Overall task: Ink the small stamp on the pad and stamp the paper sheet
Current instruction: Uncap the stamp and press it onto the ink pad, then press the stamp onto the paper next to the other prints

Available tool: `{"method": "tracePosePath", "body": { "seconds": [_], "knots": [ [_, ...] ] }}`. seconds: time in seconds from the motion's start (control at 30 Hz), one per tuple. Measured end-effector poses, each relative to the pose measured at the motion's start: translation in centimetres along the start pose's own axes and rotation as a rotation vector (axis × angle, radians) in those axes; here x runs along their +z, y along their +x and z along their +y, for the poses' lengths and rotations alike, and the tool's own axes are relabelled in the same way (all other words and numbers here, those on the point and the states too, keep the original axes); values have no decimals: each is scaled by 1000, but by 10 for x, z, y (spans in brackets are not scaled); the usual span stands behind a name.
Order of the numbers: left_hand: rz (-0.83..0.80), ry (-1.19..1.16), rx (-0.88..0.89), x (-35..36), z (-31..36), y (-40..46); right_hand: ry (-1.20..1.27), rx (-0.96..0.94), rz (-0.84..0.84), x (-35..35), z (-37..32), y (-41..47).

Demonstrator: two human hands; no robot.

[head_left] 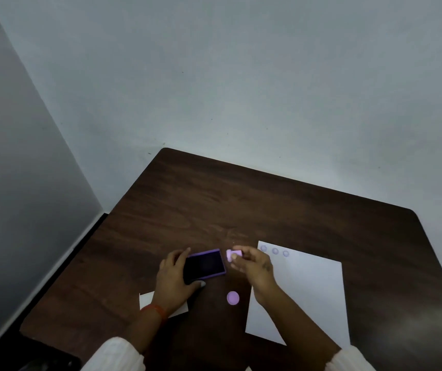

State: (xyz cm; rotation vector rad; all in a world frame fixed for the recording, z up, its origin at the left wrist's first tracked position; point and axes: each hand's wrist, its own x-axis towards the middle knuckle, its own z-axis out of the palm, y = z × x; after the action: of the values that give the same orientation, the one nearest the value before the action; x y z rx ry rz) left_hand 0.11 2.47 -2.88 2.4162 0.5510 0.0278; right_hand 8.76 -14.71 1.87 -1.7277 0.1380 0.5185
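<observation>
A purple ink pad [207, 264] with a dark inking face lies open on the dark wooden table [214, 204]. My left hand [175, 277] grips the pad from its left and near side. My right hand [253, 265] pinches a small pale-purple stamp [232, 255] just right of the pad, above the table. The white paper sheet [308, 290] lies to the right, partly under my right forearm. Three faint round stamp marks [275, 251] sit along its far left edge.
A round purple cap [233, 298] lies on the table between my wrists. A small white card [147, 301] sits under my left wrist. The table stands against a pale wall, with its left edge near a corner.
</observation>
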Motion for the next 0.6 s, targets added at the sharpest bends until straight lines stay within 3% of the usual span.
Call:
{"method": "tracePosePath", "body": {
  "seconds": [0.13, 0.27, 0.4, 0.6],
  "knots": [
    [147, 59, 58, 7, 15, -6, 478, 221, -17, -50, 2, -8],
    [97, 51, 196, 20, 45, 0, 867, 271, -66, -94, 11, -20],
    [-29, 96, 299, 36, 78, 15, 957, 267, 22, -124, 17, -21],
    [-196, 194, 507, 65, 108, 40, 859, 224, 118, -145, 19, -7]
  ]
}}
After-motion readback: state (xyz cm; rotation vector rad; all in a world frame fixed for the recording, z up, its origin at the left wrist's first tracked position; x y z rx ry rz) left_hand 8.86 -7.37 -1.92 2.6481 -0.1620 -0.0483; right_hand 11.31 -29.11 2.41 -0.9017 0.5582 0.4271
